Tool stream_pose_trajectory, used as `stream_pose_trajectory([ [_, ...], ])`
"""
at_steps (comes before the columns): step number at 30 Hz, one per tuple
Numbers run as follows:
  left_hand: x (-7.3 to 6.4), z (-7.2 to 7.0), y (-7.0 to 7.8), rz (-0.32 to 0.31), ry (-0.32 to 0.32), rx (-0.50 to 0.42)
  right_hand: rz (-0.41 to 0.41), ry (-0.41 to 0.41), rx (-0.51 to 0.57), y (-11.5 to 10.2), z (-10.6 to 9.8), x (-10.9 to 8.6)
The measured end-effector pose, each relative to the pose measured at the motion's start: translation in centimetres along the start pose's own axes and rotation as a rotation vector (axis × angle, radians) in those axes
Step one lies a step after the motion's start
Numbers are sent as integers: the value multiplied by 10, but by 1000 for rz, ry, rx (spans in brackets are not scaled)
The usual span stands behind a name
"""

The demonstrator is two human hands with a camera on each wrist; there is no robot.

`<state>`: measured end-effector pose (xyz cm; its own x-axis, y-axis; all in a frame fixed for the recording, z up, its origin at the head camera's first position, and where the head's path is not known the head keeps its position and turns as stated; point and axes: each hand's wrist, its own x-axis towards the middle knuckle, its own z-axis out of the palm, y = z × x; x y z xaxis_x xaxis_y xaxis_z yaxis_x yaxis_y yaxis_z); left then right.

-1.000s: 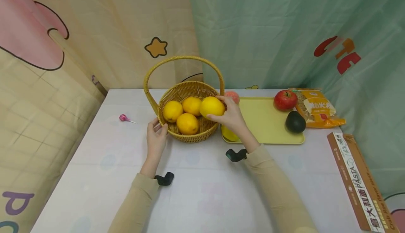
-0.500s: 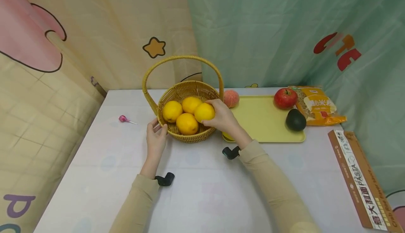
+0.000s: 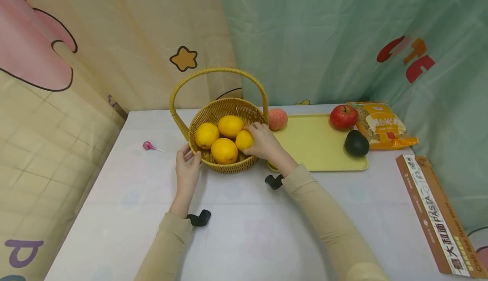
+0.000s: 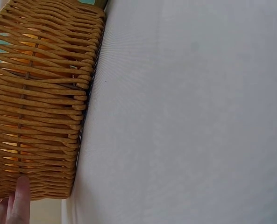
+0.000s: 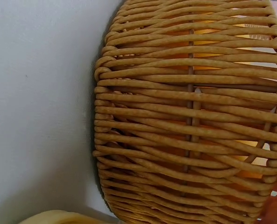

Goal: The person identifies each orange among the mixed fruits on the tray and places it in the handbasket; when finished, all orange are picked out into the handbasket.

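A round wicker basket (image 3: 232, 168) with a tall arched handle stands on the table, holding several yellow lemons. Its woven side (image 4: 40, 107) fills much of the left wrist view. My left hand (image 3: 187, 168) grips the basket's left front rim, thumb over the edge and fingers along the outside. In from the right reaches my right hand (image 3: 264, 143), fingers and thumb around a lemon (image 3: 243, 140) down inside the basket, beside the other lemons (image 3: 224, 151). In the right wrist view, the basket wall (image 5: 189, 116) hides most of the lemons and the hand.
Right of the basket lies a yellow tray (image 3: 312, 145), with a peach (image 3: 278, 119) at its left corner and a red apple (image 3: 344, 117) and avocado (image 3: 356, 143) at its right. Beyond are an orange food bag (image 3: 383, 126) and pasta box (image 3: 438, 217). A lollipop (image 3: 148, 145) lies left.
My right hand has carried the lemon left and down from over the basket's right rim into the basket. My left hand has stayed on the rim.
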<state>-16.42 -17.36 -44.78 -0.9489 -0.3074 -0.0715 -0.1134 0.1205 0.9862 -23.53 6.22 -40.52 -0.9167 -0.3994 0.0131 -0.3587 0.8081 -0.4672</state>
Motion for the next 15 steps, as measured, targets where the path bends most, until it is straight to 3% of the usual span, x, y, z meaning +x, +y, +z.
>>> stream_pose_trajectory([
  [7,0,0,0,14,8,4,-1,-9,-20,0,-1,4],
  [15,-1,0,0,8,5,0,16,2,43,1,2,0],
])
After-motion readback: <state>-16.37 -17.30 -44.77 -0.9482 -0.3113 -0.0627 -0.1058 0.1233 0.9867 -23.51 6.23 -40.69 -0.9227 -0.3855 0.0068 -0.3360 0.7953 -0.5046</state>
